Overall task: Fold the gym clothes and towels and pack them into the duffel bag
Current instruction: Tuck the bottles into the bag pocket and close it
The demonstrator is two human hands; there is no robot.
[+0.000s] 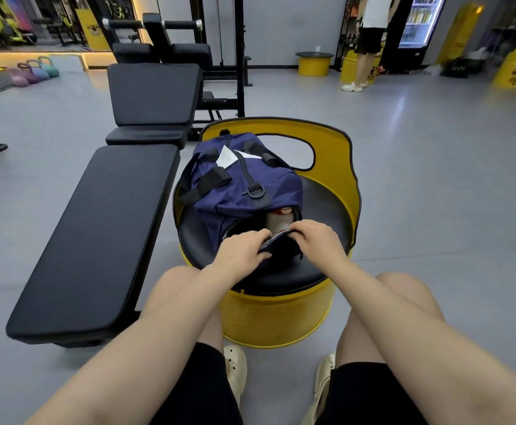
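Note:
A navy duffel bag (238,182) with black straps lies on the black seat of a yellow barrel chair (281,314) in front of me. Its near end flap (276,242) is open, and a pale item with a red top (278,220) shows inside next to dark contents. My left hand (239,251) pinches the left edge of that flap. My right hand (318,237) grips its right edge. A white paper tag (227,157) rests on top of the bag.
A black padded bench (97,237) stands to the left, with a second bench (155,96) and a rack behind it. Kettlebells (33,72) sit far left. A person (370,41) stands at the back right near yellow barrels and a drinks fridge (419,19).

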